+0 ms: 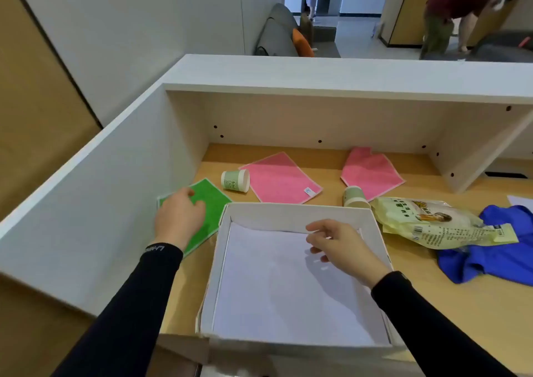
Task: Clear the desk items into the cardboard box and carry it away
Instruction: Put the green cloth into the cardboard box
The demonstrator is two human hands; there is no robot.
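Observation:
A white cardboard box (284, 213) sits open on the wooden desk in front of me, with white paper lying flat inside. My right hand (340, 247) hovers over the paper, fingers apart, holding nothing. My left hand (178, 218) rests on a green cloth (215, 203) left of the box, fingers curled onto it. Behind the box lie two pink cloths (281, 182) (372, 172) and two tipped paper cups (235, 180) (354, 196). A yellow snack bag (432, 224) and a blue garment (496, 252) lie to the right.
White partition walls (115, 175) close the desk on the left and back, with a shelf overhang above. A white sheet corner (520, 200) shows at the far right. Beyond the partition, a person bends over near a sofa.

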